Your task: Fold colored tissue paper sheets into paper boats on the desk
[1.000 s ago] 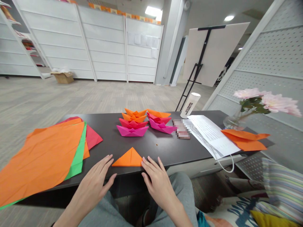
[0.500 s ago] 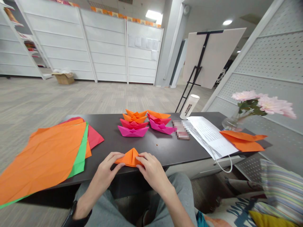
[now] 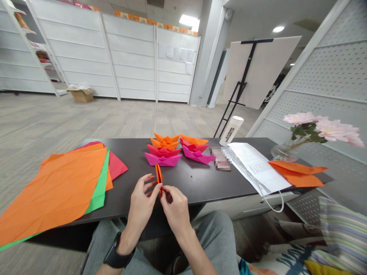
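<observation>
A folded piece of orange paper (image 3: 158, 174) stands edge-on above the table's front edge, held between my two hands. My left hand (image 3: 145, 194) pinches its lower part with the thumb, the other fingers curved on its left. On the other side, my right hand (image 3: 174, 200) grips the bottom end between thumb and fingertips. Just beyond are folded paper boats in two rows: a magenta boat (image 3: 163, 159) is nearest on the left, with a red boat (image 3: 163, 151) and orange boats (image 3: 164, 143) behind it. Another magenta boat (image 3: 197, 155) heads the right row.
Large orange sheets (image 3: 65, 179) over green and red ones cover the table's left end. Rightward lie a blurred-out flat item (image 3: 220, 158), a printed page (image 3: 258, 166) with a white cable, and folded orange paper (image 3: 298, 173). A white bottle (image 3: 231, 130) and a flower vase (image 3: 283, 152) stand behind.
The orange paper was lying low with its triangular face showing; now it is raised and turned edge-on. Both hands have come closer together around its lower end.
</observation>
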Demonstrator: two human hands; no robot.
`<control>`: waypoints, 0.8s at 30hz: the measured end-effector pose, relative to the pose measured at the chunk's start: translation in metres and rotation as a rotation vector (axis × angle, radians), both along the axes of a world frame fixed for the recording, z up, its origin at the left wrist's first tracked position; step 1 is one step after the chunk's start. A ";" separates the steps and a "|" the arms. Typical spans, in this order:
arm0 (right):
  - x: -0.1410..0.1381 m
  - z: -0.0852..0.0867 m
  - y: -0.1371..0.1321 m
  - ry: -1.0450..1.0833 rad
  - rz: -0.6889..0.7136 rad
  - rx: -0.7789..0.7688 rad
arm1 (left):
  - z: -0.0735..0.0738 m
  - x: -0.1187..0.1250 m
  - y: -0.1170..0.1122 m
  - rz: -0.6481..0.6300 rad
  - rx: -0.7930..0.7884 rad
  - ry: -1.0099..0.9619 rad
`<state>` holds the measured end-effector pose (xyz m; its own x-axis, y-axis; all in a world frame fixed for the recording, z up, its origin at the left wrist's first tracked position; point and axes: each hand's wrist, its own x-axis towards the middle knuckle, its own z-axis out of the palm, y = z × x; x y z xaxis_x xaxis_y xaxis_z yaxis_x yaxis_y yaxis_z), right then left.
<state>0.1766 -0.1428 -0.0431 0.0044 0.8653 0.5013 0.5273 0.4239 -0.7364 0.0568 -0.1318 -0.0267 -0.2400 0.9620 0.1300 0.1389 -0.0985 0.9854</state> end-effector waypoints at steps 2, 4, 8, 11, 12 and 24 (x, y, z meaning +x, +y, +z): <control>-0.004 0.001 0.001 0.070 -0.050 -0.043 | 0.002 -0.002 0.003 -0.024 0.000 0.089; -0.005 0.002 0.003 0.110 -0.110 -0.075 | 0.003 -0.003 0.004 -0.008 0.018 0.172; -0.005 0.006 0.007 0.080 -0.172 -0.049 | 0.004 -0.002 0.001 0.056 0.143 0.347; -0.001 0.009 0.011 0.067 -0.110 -0.037 | 0.002 -0.002 -0.004 0.061 0.246 0.471; 0.001 0.008 0.012 0.071 -0.098 -0.037 | 0.000 -0.003 -0.005 0.076 0.266 0.507; 0.031 -0.013 0.028 -0.018 -0.022 -0.039 | -0.024 -0.021 0.007 -0.094 0.272 0.666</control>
<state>0.2079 -0.1151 -0.0561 0.0152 0.8841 0.4670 0.5496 0.3828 -0.7425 0.0358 -0.1248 -0.0504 0.0558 0.8875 0.4575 0.6798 -0.3694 0.6336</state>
